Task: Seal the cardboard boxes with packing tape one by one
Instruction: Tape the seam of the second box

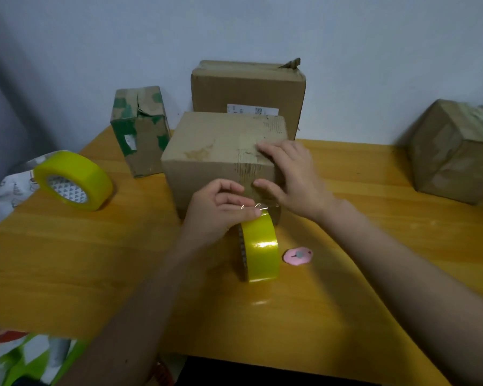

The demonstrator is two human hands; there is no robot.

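Pale blue-grey wall backs a yellow-orange wooden table [67,260] crowded with cartons. At the centre stands a plain cardboard box [218,151], its long axis running left to right, a strip of clear tape crossing its top and coming down the near face. Behind it, against the wall, sits a larger carton [246,84] with a white shipping label [253,110] whose print is too small to read. To the left stands a taller green-printed box [140,129], upright and dented at the top; far right is a tape-wrapped box [455,151].

A spare roll of yellow tape [73,181] lies tilted at the left edge, and a small pink cutter [298,256] lies near the front right.

The left hand [221,210] pinches the free end of the tape above a yellow tape roll [260,246], which stands on edge just in front of the box. The right hand [290,174] lies spread over the box's near top edge, fingers straight, pressing the strip.

Patterned plastic bags [17,358] show at the near left.
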